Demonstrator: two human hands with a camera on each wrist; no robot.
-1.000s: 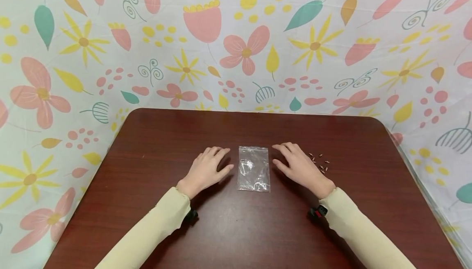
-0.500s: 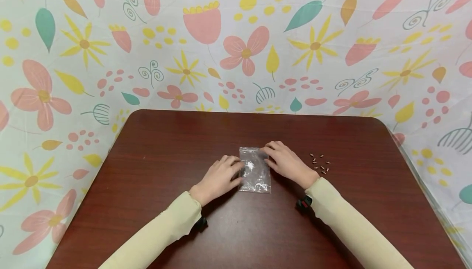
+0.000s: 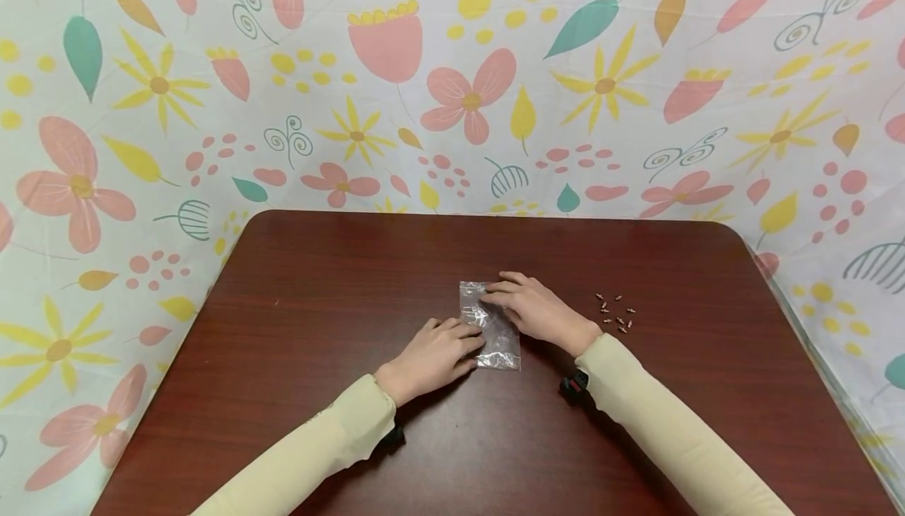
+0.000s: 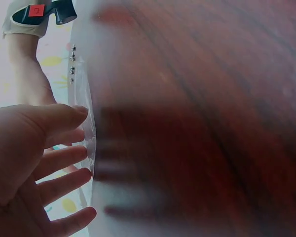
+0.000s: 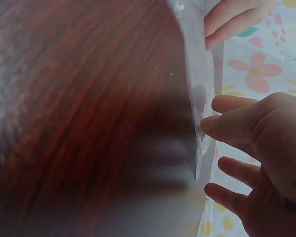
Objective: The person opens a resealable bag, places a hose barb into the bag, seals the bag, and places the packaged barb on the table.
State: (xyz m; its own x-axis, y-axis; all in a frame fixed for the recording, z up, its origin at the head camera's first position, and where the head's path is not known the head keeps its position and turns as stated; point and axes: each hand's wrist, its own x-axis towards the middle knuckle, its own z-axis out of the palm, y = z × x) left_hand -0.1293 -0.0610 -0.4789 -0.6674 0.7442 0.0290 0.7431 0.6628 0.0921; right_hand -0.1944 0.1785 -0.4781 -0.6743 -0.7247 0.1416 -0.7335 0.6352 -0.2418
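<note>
A clear plastic zip bag [image 3: 500, 343] lies flat on the dark red-brown table. Over its left edge and lower half reaches my left hand [image 3: 433, 353], fingers spread and loosely bent, fingertips right at the plastic. My right hand [image 3: 536, 308] comes in from the right, its fingers over the bag's upper half near the zip end. In the left wrist view the thumb and fingers of the left hand [image 4: 49, 148] stand apart along the bag [image 4: 86, 113]. The right wrist view shows the bag [image 5: 200, 84] beside the parted fingers of the right hand [image 5: 256, 143].
Several small metallic brown pieces [image 3: 620, 320] lie scattered to the right of the right hand. The wooden table [image 3: 339, 265] has rounded far corners. Behind it hangs a white cloth [image 3: 396, 123] printed with flowers. Dark wrist cameras [image 3: 574, 386] sit under both sleeves.
Both hands have moved inward from either side of the bag and are now over it. The left hand has come right and nearer the body; the bag has barely shifted.
</note>
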